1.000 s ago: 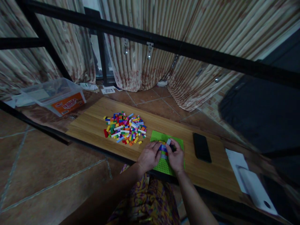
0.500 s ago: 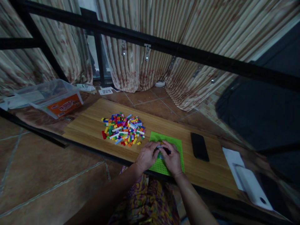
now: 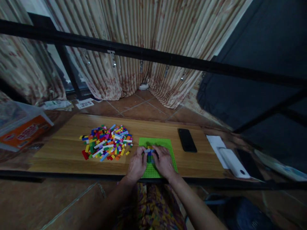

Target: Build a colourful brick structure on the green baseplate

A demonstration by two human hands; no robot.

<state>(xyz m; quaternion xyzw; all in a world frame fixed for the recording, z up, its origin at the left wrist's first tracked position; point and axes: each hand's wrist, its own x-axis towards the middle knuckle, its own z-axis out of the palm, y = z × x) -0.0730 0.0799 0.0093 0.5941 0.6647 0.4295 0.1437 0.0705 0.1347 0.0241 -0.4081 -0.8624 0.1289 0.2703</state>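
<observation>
A light blue building brick (image 3: 149,150) is pinched between the fingertips of both hands, above a green studded baseplate (image 3: 157,173). My left hand (image 3: 137,163) is closed on its left end. From the other side, my right hand (image 3: 164,159) closes on its right end. Below it, a few darker blue bricks (image 3: 149,157) and a bit of yellow show on the plate, partly hidden by the fingers. Whether the light blue brick touches them I cannot tell.
A pile of mixed coloured bricks (image 3: 107,142) lies left on the wooden board (image 3: 64,137). Right of the plate is a black phone (image 3: 187,140), then a white device (image 3: 233,163) on paper. A clear plastic box (image 3: 46,116) stands far left. A black bar (image 3: 144,52) crosses beyond.
The view has swung right and levelled out. Both hands remain over the baseplate, and the light blue brick between the fingertips now shows more clearly.
</observation>
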